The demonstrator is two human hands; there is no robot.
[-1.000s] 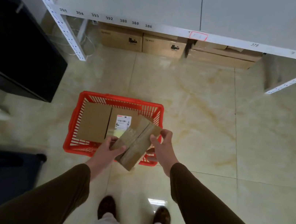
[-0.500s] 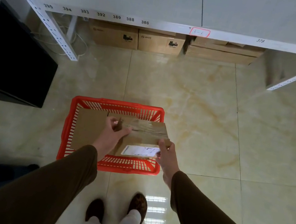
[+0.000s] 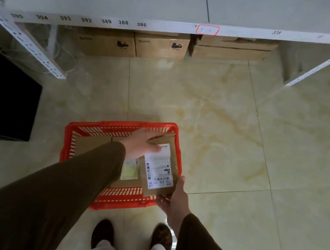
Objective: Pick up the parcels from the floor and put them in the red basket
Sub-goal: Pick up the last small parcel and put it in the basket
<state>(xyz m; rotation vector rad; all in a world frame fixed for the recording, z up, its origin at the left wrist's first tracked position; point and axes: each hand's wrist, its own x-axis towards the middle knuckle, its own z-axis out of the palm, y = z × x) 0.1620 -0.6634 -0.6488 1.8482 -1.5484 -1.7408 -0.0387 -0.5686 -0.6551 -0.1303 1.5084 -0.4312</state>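
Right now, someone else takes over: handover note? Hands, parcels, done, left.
Left hand: laid on the far end of the labelled parcel, fingers on top.
Right hand: grips the near end of the same parcel.
Parcel: label up, over the right side of the red basket; whether it has been set down cannot be told.
Done: at least two other parcels lie flat in the basket, a plain parcel on the left and another one mostly under the left arm.
Left: lower and release this parcel. No loose parcels visible on the floor; the boxes under the shelf look like stock.
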